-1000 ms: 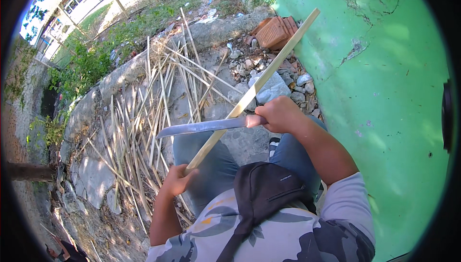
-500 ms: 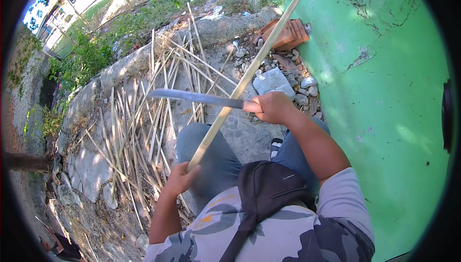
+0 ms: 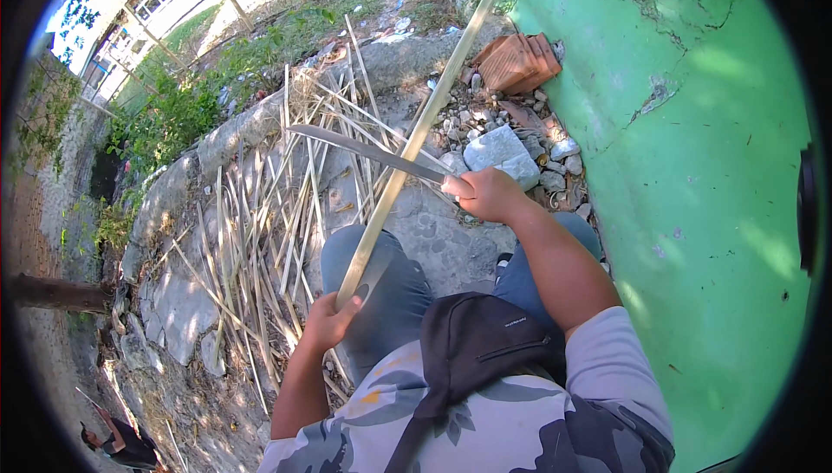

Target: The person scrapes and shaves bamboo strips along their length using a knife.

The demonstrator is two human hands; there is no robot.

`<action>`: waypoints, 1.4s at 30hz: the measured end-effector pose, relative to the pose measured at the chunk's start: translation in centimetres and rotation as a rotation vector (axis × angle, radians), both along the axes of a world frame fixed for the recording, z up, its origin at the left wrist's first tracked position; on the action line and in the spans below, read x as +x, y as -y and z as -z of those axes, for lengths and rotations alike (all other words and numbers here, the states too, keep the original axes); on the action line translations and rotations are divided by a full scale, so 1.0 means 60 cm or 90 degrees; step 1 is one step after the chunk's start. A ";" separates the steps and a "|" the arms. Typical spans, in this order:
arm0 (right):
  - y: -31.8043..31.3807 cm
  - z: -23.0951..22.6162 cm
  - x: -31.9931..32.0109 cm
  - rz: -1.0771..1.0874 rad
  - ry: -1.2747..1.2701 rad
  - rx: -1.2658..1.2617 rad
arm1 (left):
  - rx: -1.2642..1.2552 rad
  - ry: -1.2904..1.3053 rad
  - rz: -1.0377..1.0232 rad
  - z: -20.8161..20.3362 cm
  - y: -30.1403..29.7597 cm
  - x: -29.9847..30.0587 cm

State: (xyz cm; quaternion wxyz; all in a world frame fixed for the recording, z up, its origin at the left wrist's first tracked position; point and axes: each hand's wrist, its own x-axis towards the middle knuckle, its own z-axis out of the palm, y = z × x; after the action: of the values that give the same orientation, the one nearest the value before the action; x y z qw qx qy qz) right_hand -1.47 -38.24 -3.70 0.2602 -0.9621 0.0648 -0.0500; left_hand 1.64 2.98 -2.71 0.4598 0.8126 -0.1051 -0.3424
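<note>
My left hand (image 3: pixel 328 324) is closed round the near end of a long, pale bamboo strip (image 3: pixel 371 229), above my left knee. The strip slants away from me to the far right. In my right hand (image 3: pixel 490 196) is the handle of a machete (image 3: pixel 347 142), whose dark blade points left and a little away from me. The blade crosses the strip near its middle; whether the edge touches it or bites in, I cannot tell. Many similar pale strips (image 3: pixel 238 252) lie loosely heaped on the ground to the left.
A green wall (image 3: pixel 693 213) runs along my right. Beside it are stacked orange roof tiles (image 3: pixel 518 64), a pale stone block (image 3: pixel 503 156) and rubble. A low concrete kerb (image 3: pixel 234 137) curves behind the strips. Another person (image 3: pixel 121 443) is at the lower left.
The machete blade has gone from nearly level to slanting, its tip now farther away from me. The strip's far end has swung left. My left hand keeps its hold.
</note>
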 end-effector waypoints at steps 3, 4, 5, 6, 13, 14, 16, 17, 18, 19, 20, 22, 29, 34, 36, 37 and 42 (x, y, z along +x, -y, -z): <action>-0.024 -0.015 -0.007 -0.038 -0.010 0.000 | 0.024 -0.022 -0.014 -0.013 0.006 -0.001; -0.032 -0.019 -0.009 -0.074 -0.009 -0.012 | 0.046 -0.027 -0.012 -0.020 0.009 -0.002; -0.038 -0.017 -0.011 -0.073 -0.006 -0.010 | 0.048 -0.024 -0.011 -0.019 0.009 -0.004; -0.044 -0.015 -0.011 -0.110 0.026 -0.052 | 0.042 -0.009 -0.016 -0.013 0.009 -0.003; -0.015 -0.019 -0.007 -0.092 -0.045 -0.076 | -0.013 0.073 0.032 -0.016 0.010 -0.012; -0.013 -0.015 -0.013 -0.099 -0.042 -0.066 | -0.014 0.077 0.032 -0.014 0.011 -0.011; -0.023 -0.015 -0.022 -0.097 -0.038 -0.060 | -0.020 0.051 0.009 -0.002 0.006 -0.007; -0.026 -0.015 -0.023 -0.093 -0.037 -0.054 | -0.019 0.053 0.008 0.003 0.005 -0.004; -0.030 -0.019 -0.026 -0.093 -0.037 -0.051 | 0.006 0.052 0.002 0.005 0.004 -0.002; -0.035 -0.023 -0.027 -0.099 -0.042 -0.064 | 0.032 0.051 -0.004 0.005 0.002 -0.002; -0.039 -0.024 -0.027 -0.105 -0.047 -0.076 | 0.035 0.050 -0.004 0.005 0.001 0.000; -0.046 -0.015 -0.026 -0.133 -0.035 -0.091 | 0.083 0.042 0.008 -0.010 0.013 -0.001; -0.011 -0.010 -0.010 -0.110 -0.008 -0.038 | 0.066 0.045 0.012 -0.013 0.008 -0.008; -0.010 -0.006 -0.001 0.016 -0.004 0.000 | -0.001 0.052 -0.004 -0.007 0.008 -0.006; -0.021 -0.004 -0.003 -0.023 0.036 -0.026 | -0.002 0.038 -0.016 -0.004 0.003 -0.005; -0.027 -0.008 -0.006 -0.024 0.034 -0.025 | -0.005 0.023 -0.026 -0.003 0.001 -0.005; -0.048 -0.004 -0.011 -0.216 0.198 -0.132 | -0.003 0.044 0.003 -0.021 -0.001 -0.017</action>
State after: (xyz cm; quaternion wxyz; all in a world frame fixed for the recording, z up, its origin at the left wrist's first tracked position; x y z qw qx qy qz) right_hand -2.11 -35.35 -3.48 0.1718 -0.9615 -0.1438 -0.1592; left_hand 0.62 3.03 -1.42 0.4569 0.8226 -0.1236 -0.3152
